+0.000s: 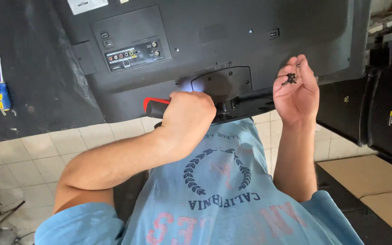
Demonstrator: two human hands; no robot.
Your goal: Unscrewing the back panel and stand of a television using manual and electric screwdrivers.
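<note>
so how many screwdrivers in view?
2. A red-and-black-handled screwdriver gripped in the left hand at the TV back; a blue-handled screwdriver lying on the dark mat, far left. More may be out of frame.

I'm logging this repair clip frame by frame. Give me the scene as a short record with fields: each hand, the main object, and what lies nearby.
main object: black television, back panel facing up, on a dark mat
left hand: closed around a red and black screwdriver handle, at the stand mount
right hand: palm up, cupping small dark screws
nearby left: blue-handled screwdriver on the mat
nearby right: black speaker boxes, cardboard
floor: pale tiles
</note>
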